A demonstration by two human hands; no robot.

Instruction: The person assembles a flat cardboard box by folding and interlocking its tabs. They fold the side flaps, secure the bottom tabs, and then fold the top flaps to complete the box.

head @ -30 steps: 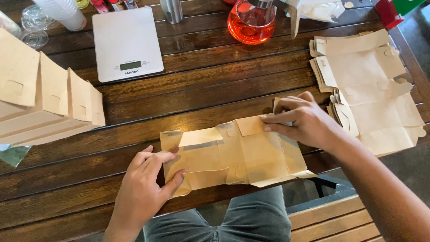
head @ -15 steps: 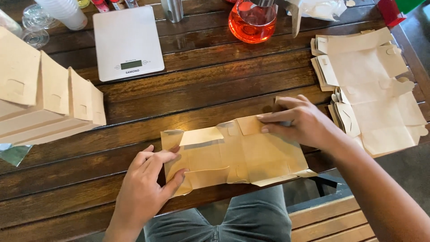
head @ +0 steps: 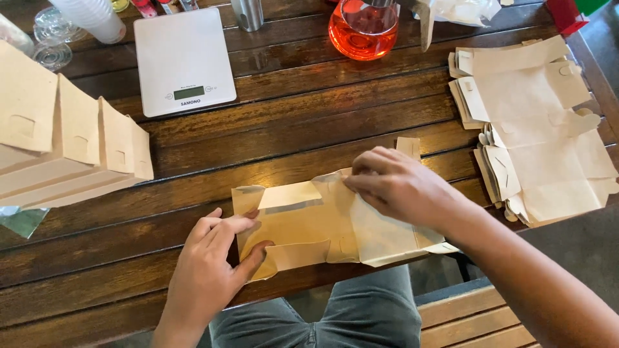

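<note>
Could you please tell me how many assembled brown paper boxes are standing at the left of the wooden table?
4, side by side in a row at the table's left edge: the tall brown paper box farthest left, then and the rightmost. More may be hidden beyond the frame.

We have one view only, from a camera on the head, facing steeply down and close over the left hand (head: pixel 209 264) and right hand (head: pixel 403 187), with the wooden table (head: pixel 309 116) stretching away beyond them.
</note>
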